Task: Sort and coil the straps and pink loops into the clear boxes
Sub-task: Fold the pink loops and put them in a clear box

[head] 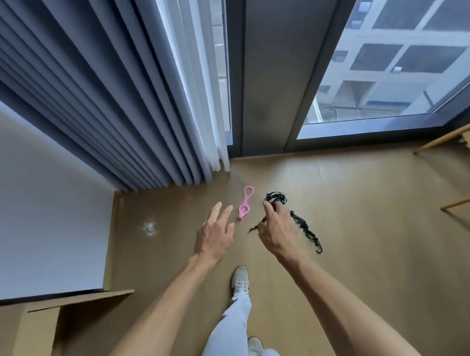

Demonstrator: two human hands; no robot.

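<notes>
Pink double-ring silicone loop (246, 202) and tangled black elastic strap (304, 228) lie on the wooden floor (367, 237) near its curtain-side edge. My right hand (277, 229) pinches the strap, probably lifting it for coiling. My left hand (215, 231) hovers spread and empty beside the loop. No clear boxes visible.

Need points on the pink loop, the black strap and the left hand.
pink loop (245, 203), head view, on the bar between its two rings.
black strap (305, 230), head view, on the stretch lying on the floor right of the right hand.
left hand (215, 235), head view, on the back of the hand.
</notes>
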